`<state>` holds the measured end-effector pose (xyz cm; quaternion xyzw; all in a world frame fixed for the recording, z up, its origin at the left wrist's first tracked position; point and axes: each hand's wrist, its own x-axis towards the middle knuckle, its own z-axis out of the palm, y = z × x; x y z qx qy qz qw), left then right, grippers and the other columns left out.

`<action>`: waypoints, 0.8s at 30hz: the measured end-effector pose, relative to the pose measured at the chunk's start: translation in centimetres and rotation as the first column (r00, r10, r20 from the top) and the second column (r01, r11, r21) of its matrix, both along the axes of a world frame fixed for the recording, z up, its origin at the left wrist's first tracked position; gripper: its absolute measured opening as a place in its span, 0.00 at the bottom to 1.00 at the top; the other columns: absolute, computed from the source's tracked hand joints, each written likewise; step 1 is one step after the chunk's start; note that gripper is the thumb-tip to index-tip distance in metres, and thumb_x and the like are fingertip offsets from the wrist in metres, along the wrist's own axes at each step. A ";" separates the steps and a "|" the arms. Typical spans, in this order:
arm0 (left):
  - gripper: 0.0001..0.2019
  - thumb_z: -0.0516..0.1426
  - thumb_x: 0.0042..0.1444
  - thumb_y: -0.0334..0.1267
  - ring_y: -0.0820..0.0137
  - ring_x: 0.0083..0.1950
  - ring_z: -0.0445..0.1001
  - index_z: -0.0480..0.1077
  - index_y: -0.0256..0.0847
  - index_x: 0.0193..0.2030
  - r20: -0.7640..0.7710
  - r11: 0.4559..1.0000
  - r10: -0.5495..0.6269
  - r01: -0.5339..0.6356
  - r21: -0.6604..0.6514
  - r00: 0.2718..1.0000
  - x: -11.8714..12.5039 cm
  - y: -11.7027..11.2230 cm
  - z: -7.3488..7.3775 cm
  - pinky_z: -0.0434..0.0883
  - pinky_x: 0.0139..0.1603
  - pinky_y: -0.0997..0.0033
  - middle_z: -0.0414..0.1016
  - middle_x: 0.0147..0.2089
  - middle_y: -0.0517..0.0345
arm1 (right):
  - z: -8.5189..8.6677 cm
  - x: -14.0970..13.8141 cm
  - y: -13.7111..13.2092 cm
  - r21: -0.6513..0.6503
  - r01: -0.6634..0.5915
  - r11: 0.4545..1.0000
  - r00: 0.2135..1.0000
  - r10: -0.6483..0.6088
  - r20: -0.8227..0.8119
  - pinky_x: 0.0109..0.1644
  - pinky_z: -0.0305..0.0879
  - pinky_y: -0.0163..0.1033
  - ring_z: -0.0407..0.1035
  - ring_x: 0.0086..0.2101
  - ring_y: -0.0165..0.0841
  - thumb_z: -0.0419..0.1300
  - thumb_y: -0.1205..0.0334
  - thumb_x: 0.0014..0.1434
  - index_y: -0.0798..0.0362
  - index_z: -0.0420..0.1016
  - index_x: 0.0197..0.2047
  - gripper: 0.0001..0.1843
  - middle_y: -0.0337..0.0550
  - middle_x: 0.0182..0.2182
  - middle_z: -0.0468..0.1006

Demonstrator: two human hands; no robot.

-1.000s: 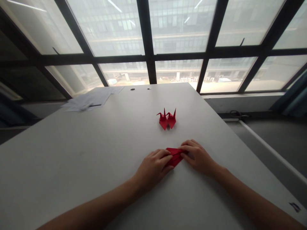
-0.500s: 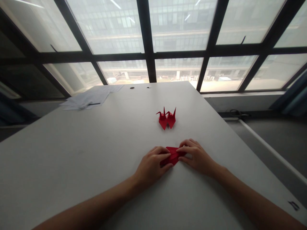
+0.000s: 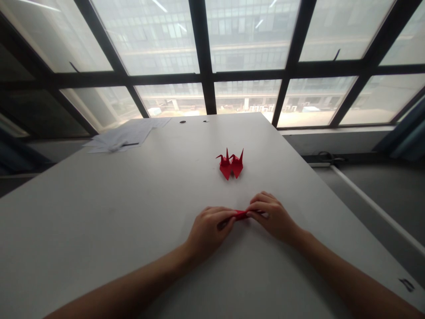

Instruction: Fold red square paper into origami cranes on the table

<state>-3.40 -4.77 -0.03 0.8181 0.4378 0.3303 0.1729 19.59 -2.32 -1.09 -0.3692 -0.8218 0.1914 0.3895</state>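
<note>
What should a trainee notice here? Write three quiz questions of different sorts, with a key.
1. True or false: the left hand and the right hand both pinch the red folded paper.
2. How many paper cranes stand on the table? A one, B two, C four.
3. Fill in: the loose white sheets lie at the table's far ____ corner.
Key: 1 true; 2 B; 3 left.
</note>
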 end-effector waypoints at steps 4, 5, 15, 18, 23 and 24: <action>0.09 0.57 0.63 0.37 0.70 0.37 0.80 0.79 0.45 0.46 0.121 0.993 0.055 -0.041 -0.112 0.991 0.2 -0.5 0.6 0.73 0.42 0.72 0.83 0.39 0.59 | 0.6 0.1 -0.1 -0.176 -0.024 0.984 0.966 -0.023 -0.258 0.38 0.68 0.39 0.71 0.35 0.34 0.65 0.60 0.60 0.51 0.79 0.41 0.06 0.43 0.35 0.78; 0.10 0.57 0.63 0.38 0.70 0.36 0.80 0.79 0.44 0.46 0.161 0.986 0.068 -0.042 -0.162 0.985 0.2 -0.6 0.8 0.73 0.39 0.73 0.83 0.39 0.58 | 0.7 0.2 0.0 -0.215 -0.045 0.976 0.950 -0.025 -0.311 0.38 0.68 0.39 0.72 0.35 0.35 0.66 0.59 0.59 0.51 0.79 0.41 0.08 0.44 0.35 0.78; 0.13 0.58 0.62 0.41 0.66 0.38 0.79 0.80 0.38 0.45 0.389 0.872 0.117 0.093 -0.481 0.914 0.5 -0.1 1.1 0.74 0.37 0.73 0.83 0.40 0.54 | 0.6 0.2 0.4 -0.503 -0.143 0.852 0.828 -0.176 -0.533 0.28 0.63 0.36 0.67 0.25 0.29 0.70 0.55 0.53 0.53 0.78 0.37 0.12 0.39 0.26 0.76; 0.14 0.58 0.61 0.42 0.65 0.38 0.79 0.80 0.37 0.47 0.411 0.846 0.136 0.110 -0.521 0.901 0.5 0.1 1.2 0.74 0.37 0.73 0.83 0.40 0.52 | 0.7 0.1 0.5 -0.515 -0.184 0.837 0.794 -0.182 -0.580 0.29 0.62 0.35 0.67 0.26 0.29 0.70 0.57 0.52 0.52 0.75 0.45 0.18 0.36 0.26 0.75; 0.15 0.59 0.60 0.45 0.65 0.37 0.80 0.80 0.35 0.45 0.456 0.799 0.162 0.155 -0.581 0.875 0.6 0.0 1.2 0.74 0.36 0.72 0.83 0.39 0.50 | 0.7 0.0 0.6 -0.529 -0.193 0.826 0.797 -0.182 -0.576 0.28 0.60 0.34 0.65 0.25 0.28 0.69 0.58 0.53 0.53 0.73 0.48 0.20 0.34 0.25 0.73; 0.16 0.60 0.60 0.45 0.65 0.37 0.80 0.80 0.35 0.45 0.462 0.792 0.165 0.162 -0.589 0.871 0.6 0.0 1.1 0.75 0.36 0.71 0.83 0.38 0.50 | 0.7 0.0 0.6 -0.534 -0.188 0.824 0.803 -0.184 -0.567 0.28 0.59 0.34 0.65 0.25 0.28 0.68 0.58 0.53 0.53 0.73 0.48 0.20 0.34 0.25 0.73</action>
